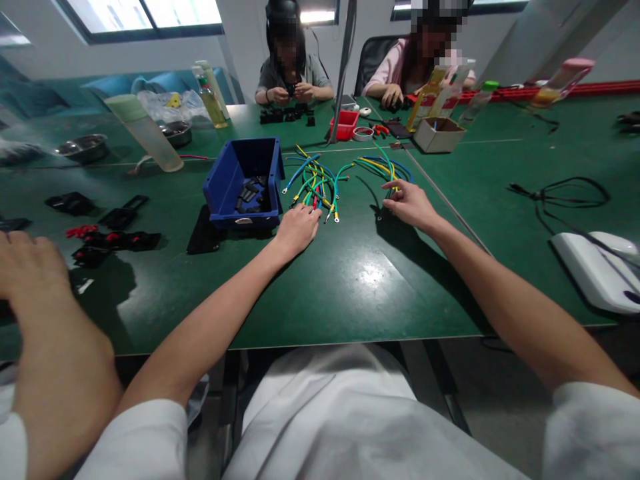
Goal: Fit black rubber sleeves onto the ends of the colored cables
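A loose pile of short wires (pixel 320 175), green, yellow, blue and red with ring terminals on their ends, lies on the green table (pixel 350 287). My left hand (pixel 299 230) is closed at the pile's near end, its bent fingertips on wires beside a red piece. To the right is a smaller bundle of green, yellow and blue wires (pixel 385 163). My right hand (pixel 411 205) grips this bundle's near end between thumb and fingers; the hand partly hides the wires there. One ring terminal shows just below its fingertips.
Left of the pile stands a blue bin (pixel 243 183) with small black parts. Black and red parts (pixel 115 247) lie near another person's arm (pixel 55 347) at far left. A white device (pixel 600 270) sits right. Two people work across the table, near bottles and a red tray (pixel 344 125).
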A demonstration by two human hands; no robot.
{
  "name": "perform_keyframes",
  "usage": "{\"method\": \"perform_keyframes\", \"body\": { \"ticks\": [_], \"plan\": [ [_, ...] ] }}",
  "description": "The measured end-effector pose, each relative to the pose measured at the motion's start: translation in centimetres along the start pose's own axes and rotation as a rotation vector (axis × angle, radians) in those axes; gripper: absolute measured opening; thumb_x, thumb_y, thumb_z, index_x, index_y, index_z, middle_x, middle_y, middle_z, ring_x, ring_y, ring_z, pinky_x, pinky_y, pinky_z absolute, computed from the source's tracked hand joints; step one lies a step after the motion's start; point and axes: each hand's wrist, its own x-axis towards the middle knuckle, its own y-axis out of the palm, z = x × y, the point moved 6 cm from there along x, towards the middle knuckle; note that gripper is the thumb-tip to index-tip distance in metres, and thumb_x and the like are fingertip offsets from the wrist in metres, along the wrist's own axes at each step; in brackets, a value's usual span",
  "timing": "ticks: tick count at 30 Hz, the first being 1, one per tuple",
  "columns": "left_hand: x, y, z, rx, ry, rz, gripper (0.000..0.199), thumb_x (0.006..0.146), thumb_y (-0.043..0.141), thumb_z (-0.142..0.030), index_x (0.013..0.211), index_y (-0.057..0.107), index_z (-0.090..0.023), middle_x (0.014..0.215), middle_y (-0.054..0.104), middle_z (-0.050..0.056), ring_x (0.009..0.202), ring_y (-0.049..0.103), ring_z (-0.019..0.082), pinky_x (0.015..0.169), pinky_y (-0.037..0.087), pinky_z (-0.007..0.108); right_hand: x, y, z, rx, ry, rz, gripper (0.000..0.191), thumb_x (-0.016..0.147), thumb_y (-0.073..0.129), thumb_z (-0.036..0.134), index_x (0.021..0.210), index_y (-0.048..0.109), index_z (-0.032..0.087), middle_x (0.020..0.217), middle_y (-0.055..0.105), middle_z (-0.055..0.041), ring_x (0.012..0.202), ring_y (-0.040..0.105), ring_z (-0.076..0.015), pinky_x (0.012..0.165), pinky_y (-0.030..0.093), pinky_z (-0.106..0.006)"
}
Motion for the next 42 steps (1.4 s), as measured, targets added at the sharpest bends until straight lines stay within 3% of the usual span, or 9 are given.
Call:
{"method": "perform_keyframes", "body": {
  "ticks": [6, 24, 42],
  "plan": [
    [0.0, -0.1, -0.1, -0.012, 0.004, -0.005, 0.028, 0.095, 0.041, -0.023, 0.111, 0.064, -0.017, 0.11, 0.067, 0.013, 0.103, 0.057, 0.026, 0.087, 0.048, 0.038, 0.4, -0.3, -1.3, 0.077, 0.081, 0.025, 0.037, 0.075, 0.061, 0.03, 0.109, 0.067, 0.014, 0.067, 0.063, -0.0025, 0.058, 0.056, -0.015, 0.063, 0.044, -0.031],
    [-0.1, 0.1, 0.3, -0.062, -0.011, -0.026, 0.028, 0.096, 0.042, -0.025, 0.114, 0.063, -0.017, 0.114, 0.066, 0.011, 0.107, 0.055, 0.025, 0.091, 0.047, 0.037, 0.7, -2.1, -1.5, -0.188, 0.06, -0.052, 0.034, 0.072, 0.058, 0.024, 0.1, 0.074, 0.014, 0.065, 0.061, -0.0036, 0.062, 0.054, -0.017, 0.067, 0.042, -0.031],
    [-0.1, 0.1, 0.4, -0.032, -0.004, -0.034, 0.027, 0.097, 0.042, -0.026, 0.113, 0.062, -0.018, 0.114, 0.066, 0.008, 0.107, 0.056, 0.023, 0.09, 0.049, 0.035, 0.8, -2.0, -2.4, -0.339, 0.088, -0.049, 0.038, 0.079, 0.051, 0.027, 0.105, 0.075, 0.014, 0.081, 0.073, -0.0108, 0.074, 0.065, -0.024, 0.069, 0.045, -0.031]
  ]
}}
